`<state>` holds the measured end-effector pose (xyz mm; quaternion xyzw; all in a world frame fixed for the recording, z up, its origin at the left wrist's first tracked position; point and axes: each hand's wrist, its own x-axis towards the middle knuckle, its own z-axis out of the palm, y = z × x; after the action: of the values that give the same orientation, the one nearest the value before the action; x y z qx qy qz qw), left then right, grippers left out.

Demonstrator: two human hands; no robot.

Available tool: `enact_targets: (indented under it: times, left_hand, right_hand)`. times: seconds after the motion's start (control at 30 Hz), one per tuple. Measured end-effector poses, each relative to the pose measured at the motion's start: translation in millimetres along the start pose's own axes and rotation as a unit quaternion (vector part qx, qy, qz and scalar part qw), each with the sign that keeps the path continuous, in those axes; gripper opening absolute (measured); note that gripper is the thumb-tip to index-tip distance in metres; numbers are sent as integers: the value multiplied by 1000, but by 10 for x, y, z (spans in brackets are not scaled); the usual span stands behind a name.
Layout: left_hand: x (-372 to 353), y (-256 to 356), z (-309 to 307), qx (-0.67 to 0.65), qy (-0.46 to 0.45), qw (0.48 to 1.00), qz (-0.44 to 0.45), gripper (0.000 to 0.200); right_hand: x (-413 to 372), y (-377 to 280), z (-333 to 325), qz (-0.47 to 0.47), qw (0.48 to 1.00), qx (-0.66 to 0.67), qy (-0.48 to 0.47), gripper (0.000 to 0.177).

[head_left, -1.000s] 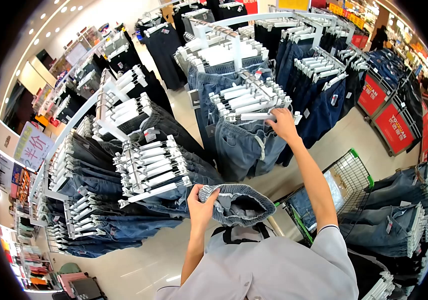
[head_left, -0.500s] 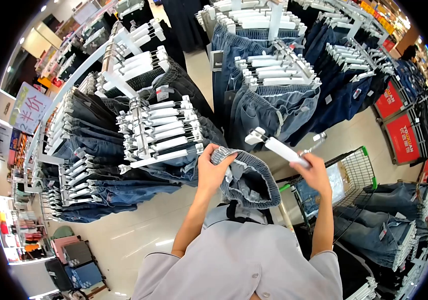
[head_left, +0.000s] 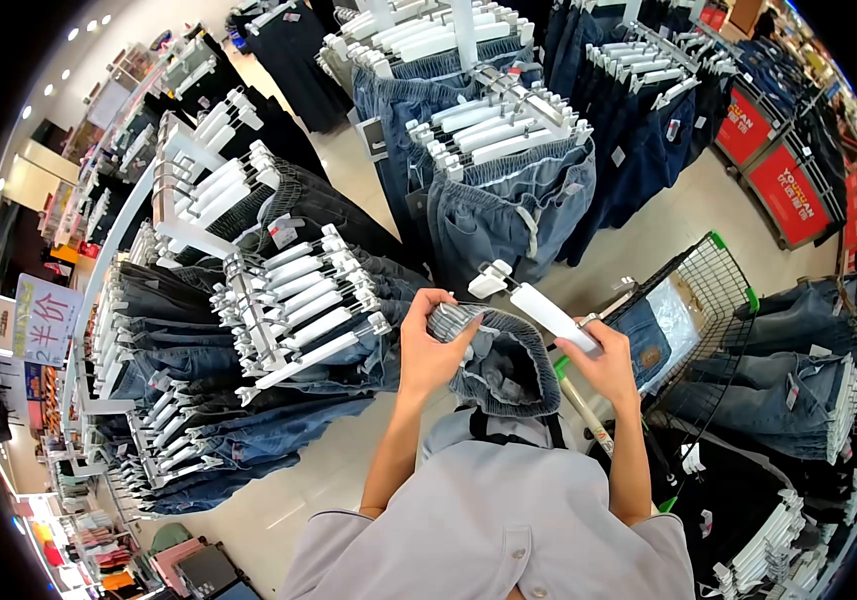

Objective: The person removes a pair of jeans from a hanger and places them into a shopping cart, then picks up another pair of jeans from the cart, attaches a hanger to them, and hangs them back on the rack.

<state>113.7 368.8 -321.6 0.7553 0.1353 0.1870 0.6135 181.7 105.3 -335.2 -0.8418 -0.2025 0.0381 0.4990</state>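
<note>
Two hands were full near the frame's centre: the left hand (head_left: 430, 345) pinched the denim pants (head_left: 485, 378) at the waistband; the right hand (head_left: 605, 367) gripped a white hanger (head_left: 546, 313), off the rack (head_left: 464, 38), its visible clip unfastened to them.

The pale, glossy floor (head_left: 278, 490) bears clothes racks, a wire cart (head_left: 730, 290) with green corners and 2 red-fronted bins (head_left: 786, 200). Folded blue jeans (head_left: 640, 340) and a clear plastic package (head_left: 676, 325) lie in the cart. 1 white rack (head_left: 193, 235) carries dark and blue jeans on white hangers (head_left: 298, 290); another (head_left: 463, 40) carries elastic-waist jeans (head_left: 548, 200).
</note>
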Motion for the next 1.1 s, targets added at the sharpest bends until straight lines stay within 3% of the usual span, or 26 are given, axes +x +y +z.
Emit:
enact_targets:
  times: [0.4, 0.5, 0.53, 0.63, 0.73, 0.83, 1.1]
  left_hand:
    - [-5, -12, 24, -49, 25, 998, 20, 36]
    - [10, 145, 20, -65, 20, 998, -1, 35]
    - [45, 126, 10, -34, 10, 998, 50, 33]
    - [101, 80, -41, -9, -4, 998, 56, 31]
    - [126, 18, -48, -25, -6, 999, 24, 26]
    - [135, 27, -5, -38, 11, 999, 0, 24]
    - [136, -9, 27, -54, 28, 997, 37, 23]
  right_hand:
    - [-44, -59, 51, 34, 998, 62, 3, 32]
    - [-21, -33, 132, -12, 999, 33, -7, 30]
    - [-15, -17, 163, -16, 999, 38, -9, 30]
    - [-7, -22, 206, -34, 999, 41, 8, 29]
    - [1, 40, 227, -48, 998, 38, 17, 30]
    - [14, -34, 245, -51, 998, 13, 35, 28]
    - [34, 52, 240, -55, 997, 24, 38, 27]
